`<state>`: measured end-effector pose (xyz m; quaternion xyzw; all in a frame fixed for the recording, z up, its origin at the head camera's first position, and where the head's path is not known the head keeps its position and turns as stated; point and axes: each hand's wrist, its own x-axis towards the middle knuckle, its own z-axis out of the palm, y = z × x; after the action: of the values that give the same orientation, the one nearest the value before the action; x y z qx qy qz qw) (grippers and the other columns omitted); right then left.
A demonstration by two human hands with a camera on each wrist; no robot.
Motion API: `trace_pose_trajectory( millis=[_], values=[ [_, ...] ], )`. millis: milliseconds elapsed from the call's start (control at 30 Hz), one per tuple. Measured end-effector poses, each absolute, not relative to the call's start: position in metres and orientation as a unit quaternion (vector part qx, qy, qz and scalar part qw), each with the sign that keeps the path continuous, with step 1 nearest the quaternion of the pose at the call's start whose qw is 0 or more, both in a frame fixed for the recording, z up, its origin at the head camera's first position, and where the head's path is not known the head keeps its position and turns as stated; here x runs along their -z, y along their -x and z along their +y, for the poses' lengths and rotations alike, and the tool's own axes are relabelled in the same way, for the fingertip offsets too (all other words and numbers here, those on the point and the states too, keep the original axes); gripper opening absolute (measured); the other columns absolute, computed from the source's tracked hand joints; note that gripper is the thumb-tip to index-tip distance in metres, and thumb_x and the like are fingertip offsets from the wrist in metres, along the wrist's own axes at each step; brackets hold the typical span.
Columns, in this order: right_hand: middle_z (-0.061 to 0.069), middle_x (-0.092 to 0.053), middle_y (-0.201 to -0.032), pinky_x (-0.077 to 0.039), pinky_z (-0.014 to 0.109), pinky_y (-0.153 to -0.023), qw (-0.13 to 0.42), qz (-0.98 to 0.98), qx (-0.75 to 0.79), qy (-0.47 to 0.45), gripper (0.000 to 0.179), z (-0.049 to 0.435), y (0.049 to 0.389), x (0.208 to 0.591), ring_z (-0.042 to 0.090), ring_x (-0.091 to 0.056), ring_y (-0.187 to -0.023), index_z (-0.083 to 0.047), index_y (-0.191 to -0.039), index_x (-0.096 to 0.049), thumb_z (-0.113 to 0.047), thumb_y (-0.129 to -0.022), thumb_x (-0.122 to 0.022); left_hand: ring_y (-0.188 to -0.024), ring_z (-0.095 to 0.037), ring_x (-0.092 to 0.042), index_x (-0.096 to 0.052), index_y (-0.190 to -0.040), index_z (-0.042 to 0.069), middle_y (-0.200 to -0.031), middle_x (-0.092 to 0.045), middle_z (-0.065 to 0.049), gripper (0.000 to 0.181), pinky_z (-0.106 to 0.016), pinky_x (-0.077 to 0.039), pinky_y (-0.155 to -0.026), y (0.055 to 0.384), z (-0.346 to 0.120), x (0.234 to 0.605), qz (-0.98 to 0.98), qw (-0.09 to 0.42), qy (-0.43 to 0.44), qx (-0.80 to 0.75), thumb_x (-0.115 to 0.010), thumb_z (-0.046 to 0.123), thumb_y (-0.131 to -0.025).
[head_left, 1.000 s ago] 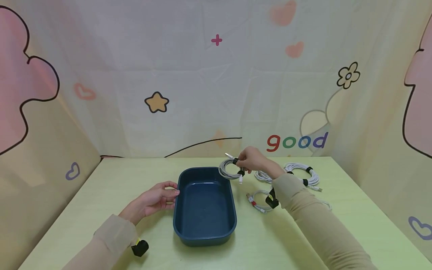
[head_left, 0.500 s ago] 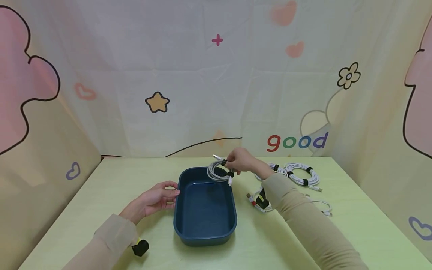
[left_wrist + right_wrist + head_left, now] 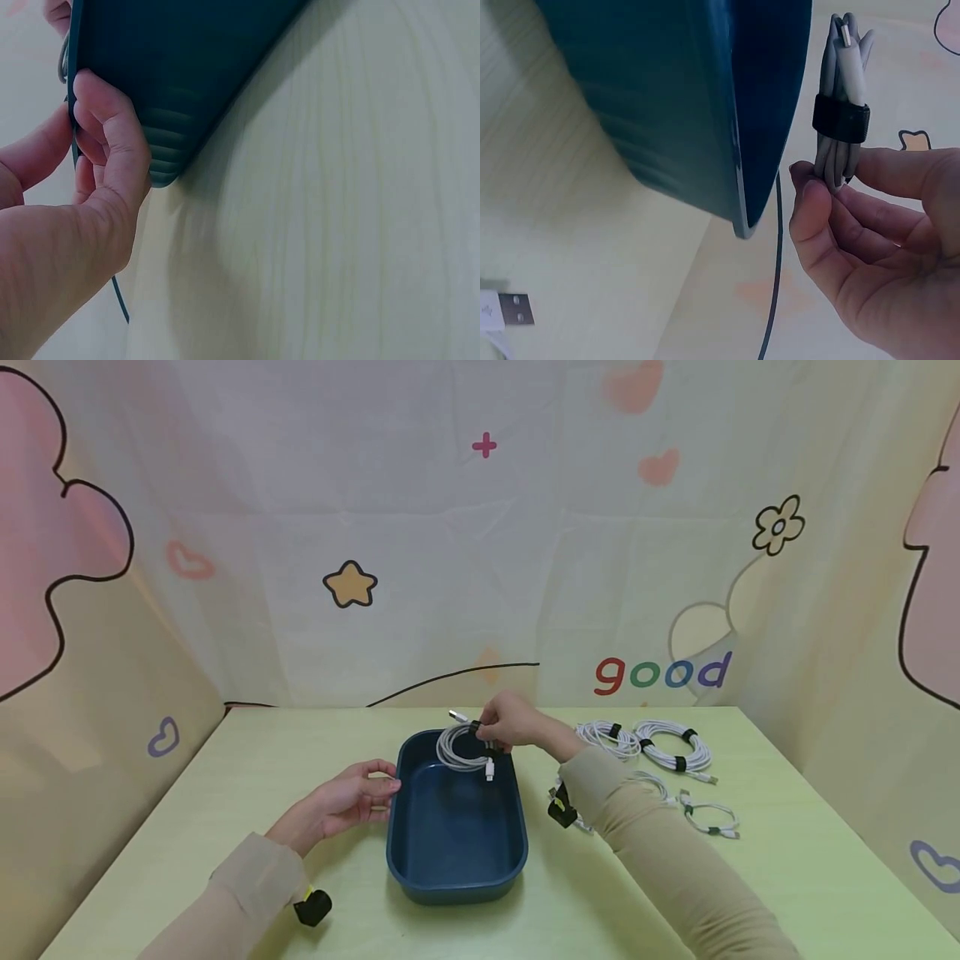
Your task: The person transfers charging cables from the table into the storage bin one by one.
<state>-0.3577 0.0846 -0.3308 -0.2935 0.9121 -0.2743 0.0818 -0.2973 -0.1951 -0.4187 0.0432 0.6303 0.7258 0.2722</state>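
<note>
A dark blue bin (image 3: 457, 835) stands on the table, its inside bare. My left hand (image 3: 356, 797) holds its left wall, with the thumb at the rim and the curled fingers against the outside, as the left wrist view shows. Over the bin's far right part hangs a coiled grey USB cable (image 3: 463, 750), bound with black straps. My right hand (image 3: 513, 722) pinches that coil between thumb and fingers; in the right wrist view the cable (image 3: 840, 105) is above the rim, apart from the bin.
Right of the bin lie several coiled white cables, among them a large coil (image 3: 678, 747), a coil (image 3: 609, 739) beside it and a small one (image 3: 712, 818). My right forearm partly covers another cable. A patterned cloth (image 3: 420, 527) hangs behind the table (image 3: 285, 743).
My right hand has carried the grey cable leftward from the bin's right edge to over the bin. My left hand and the bin have stayed in place.
</note>
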Motion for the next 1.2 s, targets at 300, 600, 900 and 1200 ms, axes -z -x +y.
trace_pose_trajectory(
  millis=[300, 600, 900, 1200],
  values=[
    [0.014, -0.072, -0.075, -0.05, 0.02, -0.048, 0.092, 0.912, 0.262, 0.302, 0.013, 0.066, 0.354, 0.337, 0.008, -0.055, -0.046, 0.005, -0.092, -0.071, -0.006, -0.089, -0.065, -0.072, -0.013, -0.058, -0.042, -0.113, 0.01, -0.083, -0.064, 0.001, 0.02, -0.027, -0.055, -0.072, 0.298, -0.196, 0.417, 0.635, 0.274, -0.046, -0.72, -0.054, 0.009, -0.097],
    [0.014, -0.071, -0.073, -0.051, 0.021, -0.049, 0.098, 0.912, 0.251, 0.309, 0.012, 0.054, 0.354, 0.346, 0.011, -0.057, -0.048, 0.004, -0.091, -0.072, -0.006, -0.089, -0.065, -0.073, -0.013, -0.06, -0.042, -0.113, 0.011, -0.085, -0.065, 0.001, 0.021, -0.027, -0.055, -0.073, 0.298, -0.196, 0.417, 0.634, 0.278, -0.042, -0.72, -0.055, 0.009, -0.097],
    [0.017, -0.072, -0.081, -0.052, 0.023, -0.052, 0.121, 0.917, 0.246, 0.29, 0.016, 0.05, 0.352, 0.351, 0.017, -0.064, -0.057, 0.002, -0.099, -0.071, -0.01, -0.092, -0.063, -0.07, -0.01, -0.061, -0.04, -0.114, 0.009, -0.081, -0.063, 0.002, 0.022, -0.028, -0.055, -0.071, 0.298, -0.196, 0.42, 0.635, 0.275, -0.061, -0.719, -0.053, 0.008, -0.097],
    [0.015, -0.071, -0.089, -0.054, 0.024, -0.06, 0.071, 0.916, 0.271, 0.288, 0.021, 0.077, 0.351, 0.342, 0.018, -0.066, -0.066, 0.004, -0.105, -0.068, -0.011, -0.096, -0.056, -0.068, -0.01, -0.06, -0.041, -0.112, 0.009, -0.079, -0.063, 0.002, 0.017, -0.028, -0.054, -0.069, 0.298, -0.195, 0.418, 0.631, 0.272, -0.059, -0.724, -0.051, 0.006, -0.098]
  ],
)
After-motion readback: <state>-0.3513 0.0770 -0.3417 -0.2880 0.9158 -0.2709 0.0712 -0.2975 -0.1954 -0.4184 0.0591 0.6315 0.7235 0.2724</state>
